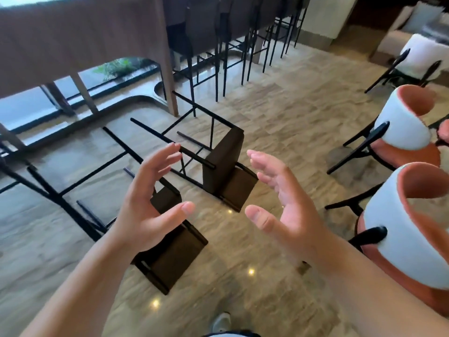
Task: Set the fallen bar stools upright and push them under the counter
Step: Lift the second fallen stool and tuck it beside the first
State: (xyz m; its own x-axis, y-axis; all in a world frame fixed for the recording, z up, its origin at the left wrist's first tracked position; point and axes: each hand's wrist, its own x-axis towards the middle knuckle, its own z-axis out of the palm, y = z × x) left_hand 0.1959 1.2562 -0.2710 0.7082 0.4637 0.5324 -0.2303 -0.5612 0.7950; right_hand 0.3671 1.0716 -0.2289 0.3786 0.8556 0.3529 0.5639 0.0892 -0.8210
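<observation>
Two dark brown bar stools with thin black legs lie on their sides on the marble floor. The nearer stool [170, 259] is just under my left hand, its legs pointing up-left. The farther stool [226, 161] lies behind it, legs toward the counter [80, 37]. My left hand [148, 203] and my right hand [281, 198] hover above the stools, palms facing each other, fingers spread, holding nothing. My left hand hides part of the nearer stool's seat.
Several upright bar stools [206, 35] stand tucked under the brown counter at the back. Two white-and-orange armchairs [408, 215] stand close on the right. A window runs along the floor at the left. A white shoe [221, 322] shows at the bottom.
</observation>
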